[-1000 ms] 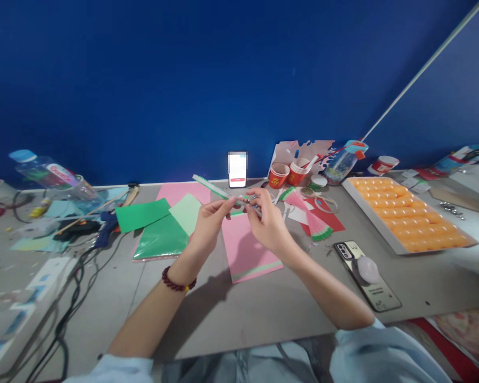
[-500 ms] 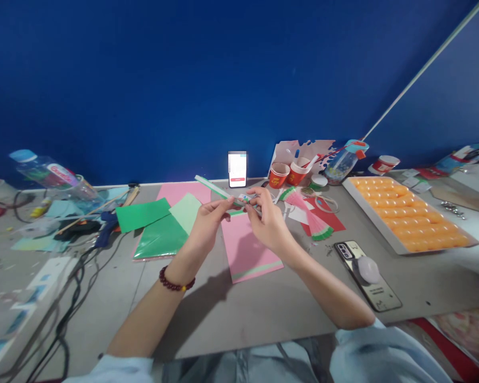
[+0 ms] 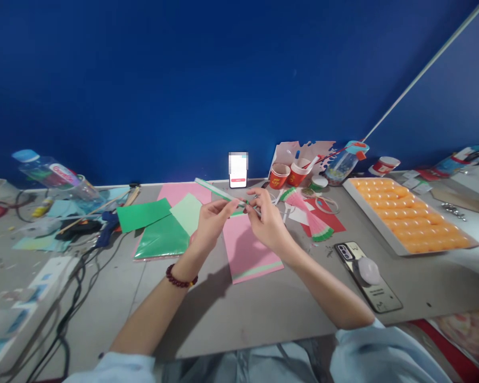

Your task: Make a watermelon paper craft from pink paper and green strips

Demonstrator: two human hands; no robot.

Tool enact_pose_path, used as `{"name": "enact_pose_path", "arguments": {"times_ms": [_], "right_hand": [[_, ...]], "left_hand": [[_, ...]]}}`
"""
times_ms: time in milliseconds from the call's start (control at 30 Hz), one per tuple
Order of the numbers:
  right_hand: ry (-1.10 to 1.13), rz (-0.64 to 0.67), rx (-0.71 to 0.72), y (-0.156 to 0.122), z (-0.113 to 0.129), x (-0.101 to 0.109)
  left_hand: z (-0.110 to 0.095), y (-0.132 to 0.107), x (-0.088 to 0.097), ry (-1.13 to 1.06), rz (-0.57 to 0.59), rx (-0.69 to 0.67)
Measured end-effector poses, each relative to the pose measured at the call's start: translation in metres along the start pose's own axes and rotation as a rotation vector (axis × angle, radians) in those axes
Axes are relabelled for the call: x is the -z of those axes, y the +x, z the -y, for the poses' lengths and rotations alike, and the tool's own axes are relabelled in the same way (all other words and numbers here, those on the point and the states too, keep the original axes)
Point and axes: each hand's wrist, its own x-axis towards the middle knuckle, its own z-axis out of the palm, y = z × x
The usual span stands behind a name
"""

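A narrow green-and-white strip (image 3: 212,189), apparently paper, slants up and left from between my hands. My left hand (image 3: 214,217) is closed around its middle, with thumb and fingers pressed together. At the strip's right end, my right hand (image 3: 266,215) is pinched; the fingertips hide exactly what they grip there. Below both hands lies a pink sheet (image 3: 253,244) with pale green bands along its near and far edges. A pink-and-green folded paper fan (image 3: 309,213) lies to the right of my right hand.
Green sheets (image 3: 143,215) and a light green sheet (image 3: 187,213) lie left. A lit phone (image 3: 238,171) leans on the blue wall. Red paper cups (image 3: 279,175), a phone (image 3: 383,292) and a tray of orange balls (image 3: 407,213) are right; cables and a power strip (image 3: 32,303) are left.
My left hand has shifted slightly right along the strip, nearer my right hand. My right hand stays almost in place, still pinched at the strip's end.
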Motion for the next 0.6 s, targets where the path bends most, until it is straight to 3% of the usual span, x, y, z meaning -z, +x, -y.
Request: {"name": "enact_pose_path", "arguments": {"times_ms": [200,600], "right_hand": [[0.011,0.016,-0.017,-0.002,0.002,0.0],[0.042,0.036,-0.022,-0.002,0.006,0.001]], "left_hand": [[0.007,-0.001,0.002,0.149,-0.019,-0.087],[-0.008,-0.001,-0.001,0.009,-0.037,0.022]]}}
